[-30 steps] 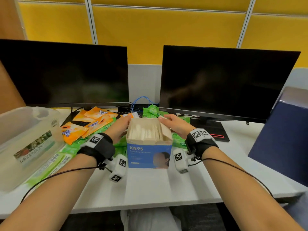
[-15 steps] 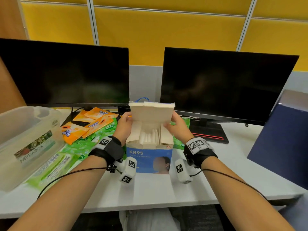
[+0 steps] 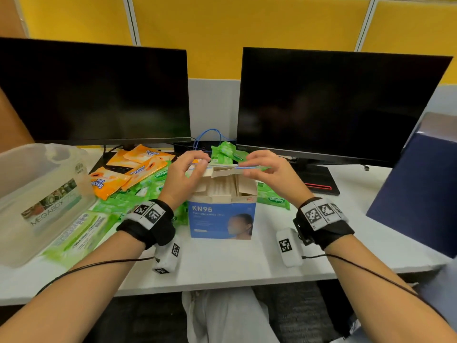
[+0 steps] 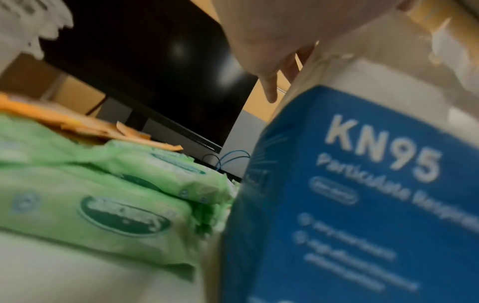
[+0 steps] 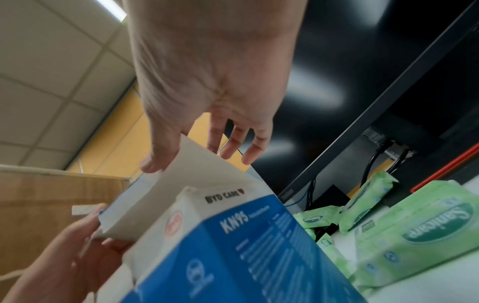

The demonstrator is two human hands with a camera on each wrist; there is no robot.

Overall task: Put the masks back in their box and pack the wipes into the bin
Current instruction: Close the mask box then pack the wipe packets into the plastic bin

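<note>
A white desk (image 3: 222, 266) stands against a yellow partition (image 3: 222, 33), with two dark monitors (image 3: 94, 92) side by side at the back and a blue cable (image 3: 209, 134) between them. The KN95 box (image 3: 222, 219) stands upright at the middle of the desk, masks (image 3: 220, 188) packed inside. The left hand (image 3: 184, 174) and right hand (image 3: 268, 170) each pinch an end of the lid flap (image 3: 222, 169), holding it level over the opening. Green wipes (image 3: 272, 198) and orange wipes (image 3: 138, 169) lie scattered left of and behind the box. The clear bin (image 3: 37, 194) sits at the desk's left edge, a green pack just beside it. A dark blue panel (image 3: 420, 194) rises at right.
</note>
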